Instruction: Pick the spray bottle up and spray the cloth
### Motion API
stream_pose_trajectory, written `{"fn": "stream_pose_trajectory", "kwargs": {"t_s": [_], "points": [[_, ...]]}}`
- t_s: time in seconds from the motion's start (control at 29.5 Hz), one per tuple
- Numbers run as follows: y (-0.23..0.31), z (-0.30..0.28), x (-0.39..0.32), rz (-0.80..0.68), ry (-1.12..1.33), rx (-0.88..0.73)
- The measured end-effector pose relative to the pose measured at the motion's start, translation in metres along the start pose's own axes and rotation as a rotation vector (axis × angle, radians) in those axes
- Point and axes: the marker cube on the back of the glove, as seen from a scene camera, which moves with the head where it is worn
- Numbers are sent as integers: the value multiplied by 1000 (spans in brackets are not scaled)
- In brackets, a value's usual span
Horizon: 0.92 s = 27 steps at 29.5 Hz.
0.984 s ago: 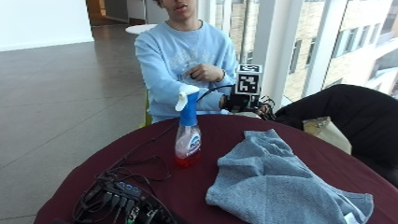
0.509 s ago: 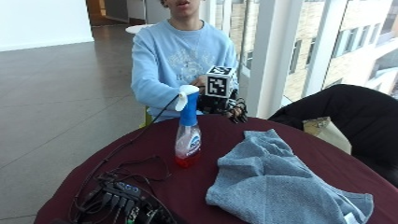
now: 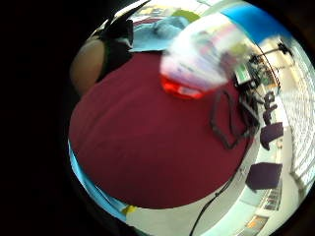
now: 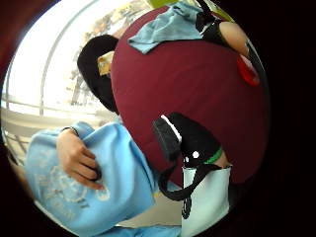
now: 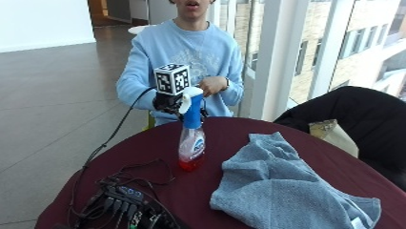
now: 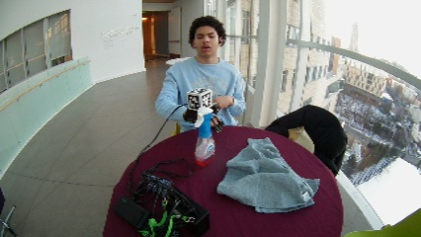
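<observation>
The spray bottle [image 5: 191, 138] stands upright on the round maroon table [image 5: 254, 138], with a white trigger head, a blue neck and red liquid at its base. My gloved right hand [image 5: 168, 101] hovers at the trigger head, just behind it, fingers relaxed and not closed round it. In the little finger side palm view the bottle [image 3: 202, 59] looms close, standing free on the table. The grey-blue cloth [image 5: 285, 191] lies crumpled beside the bottle, nearer the window side. The bare left hand [image 5: 213, 86] rests against the person's chest.
A tangle of black cables and a power strip [image 5: 124, 202] lies on the table's near edge beside the bottle. A black chair with a dark jacket [image 5: 355, 114] stands close to the table on the window side.
My gloved hand has travelled from the table's far edge near the chest across to the bottle's trigger head. The bottle and cloth have stayed put.
</observation>
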Motion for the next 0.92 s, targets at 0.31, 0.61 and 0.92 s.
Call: {"fn": "stream_pose_trajectory", "kwargs": {"t_s": [0.31,0.61,0.92], "points": [[23,-10,54,257,-187,168],[9,-16,93,393,-593,404],[-18,-4,106,385,-911,593]]}}
